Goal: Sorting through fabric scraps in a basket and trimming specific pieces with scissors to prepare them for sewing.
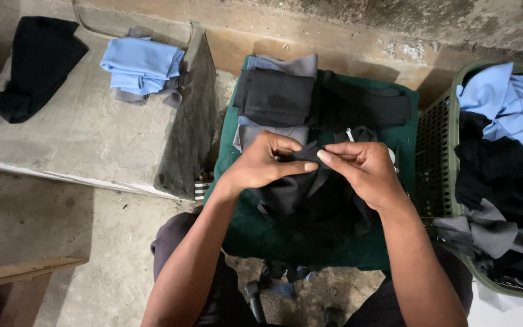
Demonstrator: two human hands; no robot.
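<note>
My left hand [261,165] and my right hand [361,166] both pinch the top edge of a dark grey-black garment [301,194] held over a green cloth-covered surface [273,239]. The thumbs and fingers meet close together at the fabric's fold. Just beyond the hands lies a stack of folded clothes: a black folded piece [276,97] on top of a grey one [289,63], with another black garment [364,106] to its right.
A green plastic laundry basket [434,157] at right holds light blue, black and grey clothes. On the concrete ledge [80,133] at left lie folded light blue clothes [143,66] and a black garment [34,63]. A wooden plank [19,272] sits lower left.
</note>
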